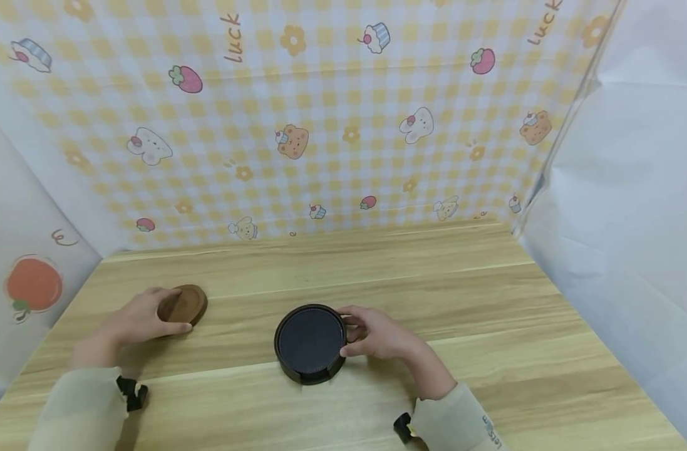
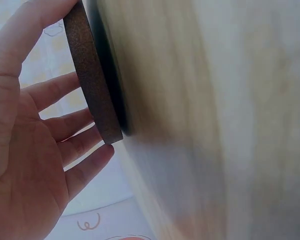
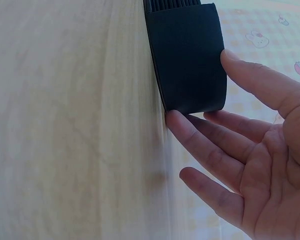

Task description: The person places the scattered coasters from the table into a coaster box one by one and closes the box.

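Observation:
A round brown wooden coaster (image 1: 192,303) is at the left of the table. My left hand (image 1: 146,315) grips it by the edge, thumb on the near side and fingers on the far side. In the left wrist view the coaster's rim (image 2: 91,75) stands close to the tabletop with a dark band beneath; whether it touches is unclear. Near the middle stands a round black coaster holder (image 1: 287,369) with a black stitched coaster (image 1: 311,340) on top. My right hand (image 1: 379,334) holds the holder's right side between thumb and fingers. Stacked edges (image 3: 175,5) show through its notch.
The light wood-grain table (image 1: 518,351) meets a yellow checked cloth backdrop (image 1: 332,106) at the back. White sheeting (image 1: 630,207) hangs along the right, and a printed white panel (image 1: 16,238) stands on the left. Black wrist mounts (image 1: 132,393) sit at both cuffs.

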Available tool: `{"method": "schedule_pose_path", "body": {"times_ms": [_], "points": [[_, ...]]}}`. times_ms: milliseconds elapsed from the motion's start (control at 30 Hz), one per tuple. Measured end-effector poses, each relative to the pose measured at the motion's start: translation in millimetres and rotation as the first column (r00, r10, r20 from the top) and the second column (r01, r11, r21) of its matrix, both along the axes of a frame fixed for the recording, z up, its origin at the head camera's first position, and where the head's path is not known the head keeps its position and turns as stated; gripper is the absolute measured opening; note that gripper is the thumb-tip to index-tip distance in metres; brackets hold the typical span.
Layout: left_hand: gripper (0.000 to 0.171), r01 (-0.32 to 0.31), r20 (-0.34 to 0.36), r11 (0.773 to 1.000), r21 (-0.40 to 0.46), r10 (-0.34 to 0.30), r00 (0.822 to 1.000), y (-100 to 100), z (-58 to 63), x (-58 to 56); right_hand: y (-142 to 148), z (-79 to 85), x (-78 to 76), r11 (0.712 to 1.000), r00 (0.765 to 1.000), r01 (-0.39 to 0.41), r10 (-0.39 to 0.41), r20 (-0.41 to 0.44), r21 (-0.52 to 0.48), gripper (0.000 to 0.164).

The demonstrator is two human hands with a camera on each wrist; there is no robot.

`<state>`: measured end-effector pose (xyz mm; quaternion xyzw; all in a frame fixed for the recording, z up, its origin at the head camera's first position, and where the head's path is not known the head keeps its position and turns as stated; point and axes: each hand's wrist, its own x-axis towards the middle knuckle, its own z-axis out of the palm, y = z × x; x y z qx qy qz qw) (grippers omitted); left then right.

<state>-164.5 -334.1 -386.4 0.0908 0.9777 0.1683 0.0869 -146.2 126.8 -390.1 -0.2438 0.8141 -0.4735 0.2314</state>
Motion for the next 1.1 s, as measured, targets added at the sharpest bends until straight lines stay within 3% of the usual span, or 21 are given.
{"method": "schedule_pose_path", "body": {"times_ms": [267,567,900,1100], "points": [[0.096,0.015,-0.022,1.0,0.001,-0.015,1.0,7.7,-1.1,13.2,-4.2,0.0,4.4,1.0,1.0,-0.024,0.024,0.006,-0.003,0.067],[0.095,0.018,-0.008,0.999,0.036,-0.018,1.0,16.5,6.6,15.6,-6.3,4.8,4.6,1.0,1.0,-0.004,0.004,0.009,0.002,0.066],[0.094,0.03,0.014,0.997,0.077,-0.031,0.999,33.9,5.7,29.3,-2.4,4.6,14.2,1.0,1.0,0.01,-0.01,0.019,0.003,0.069],[0.093,0.028,-0.02,0.996,0.086,-0.026,0.999,41.1,12.3,32.9,-6.9,8.2,11.1,1.0,1.0,0.005,-0.005,0.005,-0.007,0.069]]}}
